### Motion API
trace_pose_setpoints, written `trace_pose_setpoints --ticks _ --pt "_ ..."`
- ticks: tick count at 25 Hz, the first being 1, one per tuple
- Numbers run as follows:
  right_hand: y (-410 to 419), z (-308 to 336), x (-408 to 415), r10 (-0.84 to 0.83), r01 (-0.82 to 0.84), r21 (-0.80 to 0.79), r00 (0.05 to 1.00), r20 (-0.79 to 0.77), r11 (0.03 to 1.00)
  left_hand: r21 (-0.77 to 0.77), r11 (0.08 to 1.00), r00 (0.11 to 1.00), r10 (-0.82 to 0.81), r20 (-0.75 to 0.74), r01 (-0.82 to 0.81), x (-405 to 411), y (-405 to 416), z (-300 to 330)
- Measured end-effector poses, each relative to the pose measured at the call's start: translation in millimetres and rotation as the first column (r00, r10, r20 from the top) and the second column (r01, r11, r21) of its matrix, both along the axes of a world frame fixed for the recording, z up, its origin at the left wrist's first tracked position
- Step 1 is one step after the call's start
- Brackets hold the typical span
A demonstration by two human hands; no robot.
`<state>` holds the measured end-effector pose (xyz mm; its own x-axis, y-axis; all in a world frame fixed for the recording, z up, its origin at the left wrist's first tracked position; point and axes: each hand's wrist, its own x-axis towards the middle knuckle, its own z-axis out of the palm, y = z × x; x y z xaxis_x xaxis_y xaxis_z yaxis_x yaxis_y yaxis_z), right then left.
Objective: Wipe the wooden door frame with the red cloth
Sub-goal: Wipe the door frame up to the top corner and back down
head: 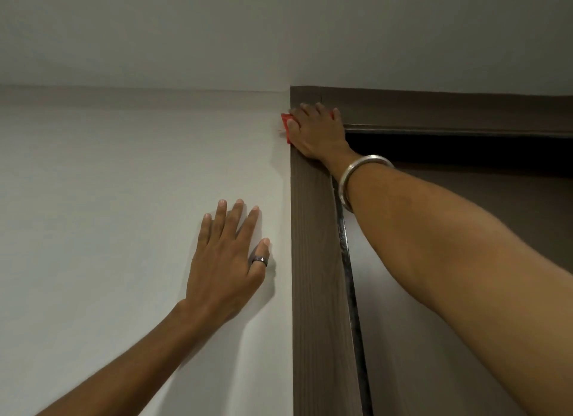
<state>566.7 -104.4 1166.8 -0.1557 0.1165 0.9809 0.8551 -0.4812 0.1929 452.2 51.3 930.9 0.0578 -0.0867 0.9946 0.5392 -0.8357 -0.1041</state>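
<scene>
The right hand (316,130) is up at the top left corner of the frame (313,260), where the upright meets the head piece, and it lies flat with fingers spread over the cloth (286,127), pressing it against the wood. Only a red edge of the cloth shows past the fingers on the wall side, with a sliver by the thumb; the rest is hidden under the palm. The left hand (228,257) holds nothing: it rests open on the wall (124,183) just beside the upright, fingers splayed, and I would say it is there to steady the reach. A bangle (356,179) sits on the right wrist and a ring (259,261) on the left hand. This looks like the wiping itself, at the highest corner. From here the stroke could go either way, along the head piece to the right or down the upright; I cannot tell which parts are done. Either way the palm has to keep the cloth flat on the wood, and the overhanging edge should stay off the pale wall.
</scene>
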Motion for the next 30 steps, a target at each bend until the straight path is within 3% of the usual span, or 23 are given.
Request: trace_pose_setpoints --ticks 11,22,30 --pt "11 -95 2 0.044 -0.044 -0.003 0.999 0.003 0.999 -0.040 0.999 0.998 0.027 -0.049 -0.029 -4 -2 -9" --pt "11 -27 -10 -0.009 0.010 0.038 0.999 -0.040 0.999 0.017 0.997 0.991 0.078 -0.106 -0.077 0 3 40" --pt "15 -112 -8 0.038 -0.032 0.079 0.996 -0.085 0.996 0.012 0.999 0.994 0.042 -0.099 -0.041 0 -5 -9"
